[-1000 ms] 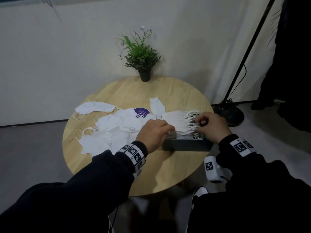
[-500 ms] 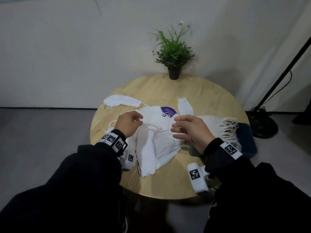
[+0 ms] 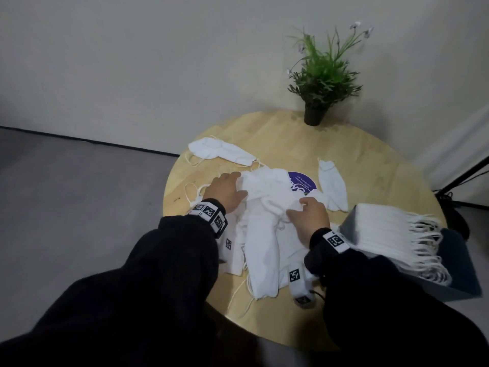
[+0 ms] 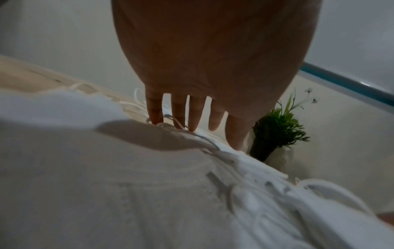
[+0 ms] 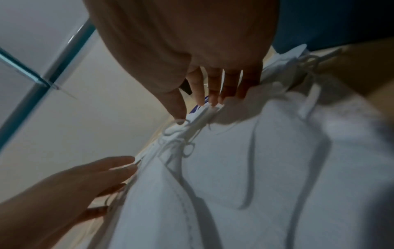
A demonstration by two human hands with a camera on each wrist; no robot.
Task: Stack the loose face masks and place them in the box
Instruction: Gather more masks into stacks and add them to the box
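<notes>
Mask pile [image 3: 267, 223] — between both hands

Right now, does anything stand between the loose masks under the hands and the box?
Nothing visible does. The loose masks lie beside the box, with only bare table between; the box already holds a stack.

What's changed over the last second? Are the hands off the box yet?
Yes. Both hands left the box with its stacked masks and moved to the loose mask pile in the table's middle. The left hand now rests on the pile's left edge; the right hand presses its top with straight fingers. The box's stack, the two outlying masks and the plant stayed put.
</notes>
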